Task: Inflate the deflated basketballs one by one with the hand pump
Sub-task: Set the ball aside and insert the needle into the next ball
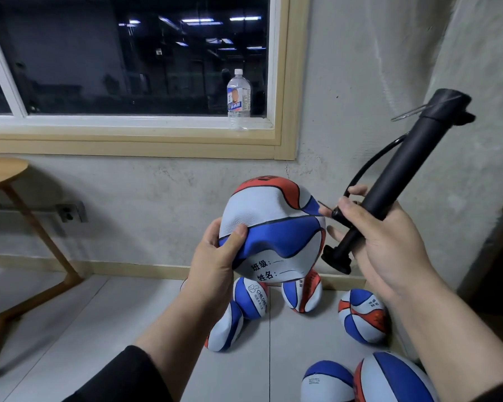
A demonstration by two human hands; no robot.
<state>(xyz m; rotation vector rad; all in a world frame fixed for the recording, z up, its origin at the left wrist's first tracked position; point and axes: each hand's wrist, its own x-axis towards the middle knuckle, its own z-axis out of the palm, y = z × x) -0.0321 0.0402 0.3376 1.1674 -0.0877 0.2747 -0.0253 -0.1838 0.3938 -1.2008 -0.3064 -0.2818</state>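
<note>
Red, white and blue dimpled rubber basketball (273, 227): held in the air above the floor's wall edge; left hand (215, 256) grasping its caved side. Likely soft, light; support near the valve.
Black plastic hand pump (401, 169): rigid; right hand (381, 242) clenched round its barrel, needle at the ball.

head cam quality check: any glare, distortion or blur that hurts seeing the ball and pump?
Head view: wide-angle bowing bends the window frame and wall edges; ceiling lights reflect in the dark window glass behind the water bottle; lighting is even and soft with weak shadows; the dented basketball in the left hand is sharp, and the pump in the right hand is only slightly soft at its far end.
</note>
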